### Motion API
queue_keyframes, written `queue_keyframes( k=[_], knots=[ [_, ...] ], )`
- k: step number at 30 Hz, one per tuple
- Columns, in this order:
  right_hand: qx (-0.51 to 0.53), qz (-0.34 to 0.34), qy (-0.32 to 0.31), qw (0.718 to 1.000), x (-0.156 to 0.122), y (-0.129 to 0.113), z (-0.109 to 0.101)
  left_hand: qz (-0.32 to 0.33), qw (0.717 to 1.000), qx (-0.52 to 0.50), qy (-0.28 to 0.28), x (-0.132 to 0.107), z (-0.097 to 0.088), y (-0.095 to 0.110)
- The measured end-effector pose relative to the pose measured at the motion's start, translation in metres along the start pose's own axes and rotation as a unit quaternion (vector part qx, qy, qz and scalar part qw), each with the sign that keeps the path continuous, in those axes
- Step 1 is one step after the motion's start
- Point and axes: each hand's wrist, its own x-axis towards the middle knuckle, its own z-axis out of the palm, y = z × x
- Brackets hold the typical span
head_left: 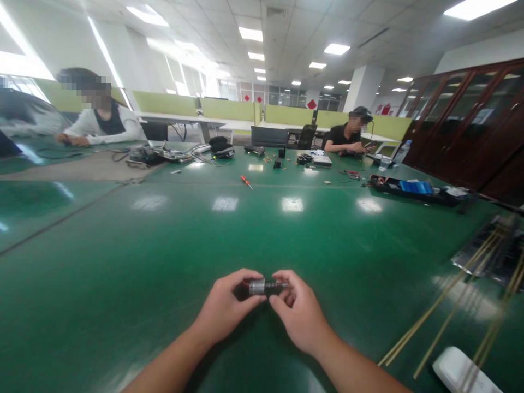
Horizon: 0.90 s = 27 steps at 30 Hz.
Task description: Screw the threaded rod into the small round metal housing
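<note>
Just above the green tabletop, close in front of me, a small motor (257,287) lies level between my hands. It has a silver metal cylinder and a thinner dark, ribbed shaft pointing right. My left hand (227,300) pinches the cylinder between thumb and fingers, and a bit of red shows at that end. On the other side my right hand (297,308) is curled round the shaft's end, with thumb and forefinger on either side of it. The shaft's tip is partly hidden by the right fingers.
An orange screwdriver (246,182) lies farther back. Thin wooden sticks (440,300) and a white rounded device (464,371) are at my right. A black tray (393,186) holds a blue packet. Electronics and cables line the far side, where other people (347,136) sit.
</note>
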Motion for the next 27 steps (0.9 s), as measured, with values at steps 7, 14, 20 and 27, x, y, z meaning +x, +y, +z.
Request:
queue_keyframes(
  k=[7,14,20,27],
  knots=[
    [-0.020,-0.021,-0.010,1.000,-0.0008,-0.0017,-0.0007,0.009,1.000,0.006,-0.003,-0.0011,-0.0005,-0.0031],
    [-0.007,-0.034,-0.018,0.999,-0.0002,-0.0013,-0.0018,0.009,1.000,-0.016,0.001,-0.0016,-0.0004,-0.0016],
    [-0.007,-0.044,-0.013,0.999,0.0015,-0.0012,-0.0016,0.011,1.000,-0.010,0.002,-0.0012,0.0009,-0.0035],
    [-0.007,-0.041,-0.015,0.999,0.0015,-0.0003,-0.0024,0.005,1.000,-0.001,0.009,-0.0012,0.0004,-0.0003]
  ],
)
